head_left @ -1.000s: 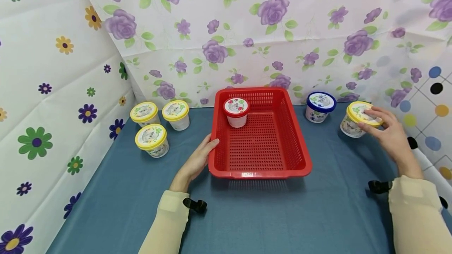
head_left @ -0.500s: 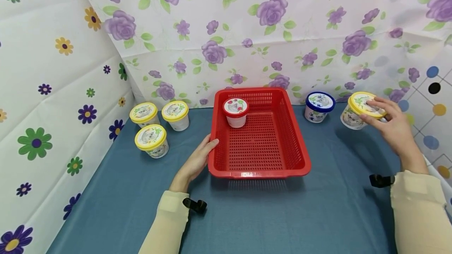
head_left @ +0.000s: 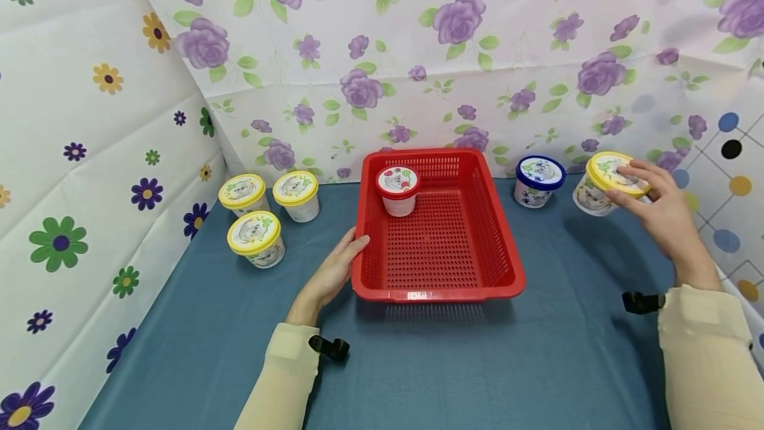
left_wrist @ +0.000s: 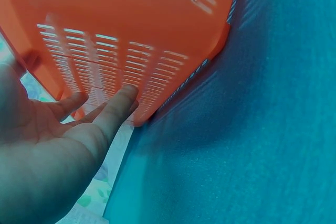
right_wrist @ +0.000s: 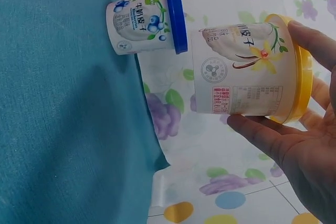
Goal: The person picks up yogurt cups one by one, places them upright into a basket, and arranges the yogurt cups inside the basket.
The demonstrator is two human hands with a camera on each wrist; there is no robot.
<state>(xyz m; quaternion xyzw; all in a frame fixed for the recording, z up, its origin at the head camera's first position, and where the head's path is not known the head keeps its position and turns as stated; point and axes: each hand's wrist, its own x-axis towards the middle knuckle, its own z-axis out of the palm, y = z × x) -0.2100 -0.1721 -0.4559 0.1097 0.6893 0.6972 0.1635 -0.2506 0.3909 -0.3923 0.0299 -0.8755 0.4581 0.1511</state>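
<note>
My right hand [head_left: 667,217] grips a tub with a yellow lid [head_left: 615,174] at the back right, holding it slightly tilted above the cloth. The right wrist view shows a vanilla flower on that tub [right_wrist: 247,66], with thumb and fingers around its lid end. My left hand [head_left: 333,269] holds the left rim of a red plastic basket [head_left: 418,295], thumb at the rim. In the left wrist view its fingers [left_wrist: 113,111] lie along the basket's slotted outer wall. Inside the basket, at the back left, stands a tub with a red lid [head_left: 398,181].
A blue-lidded tub [head_left: 540,181] stands between the basket and my right hand. Left of the basket are three yellow-lidded tubs [head_left: 255,234]. Blue cloth [head_left: 453,377] covers the table, and flowered sheets [head_left: 322,38] hang along the back and sides.
My right hand has lifted the yellow-lidded tub off the cloth, then shifted it very slightly left. The left hand and basket stay in place.
</note>
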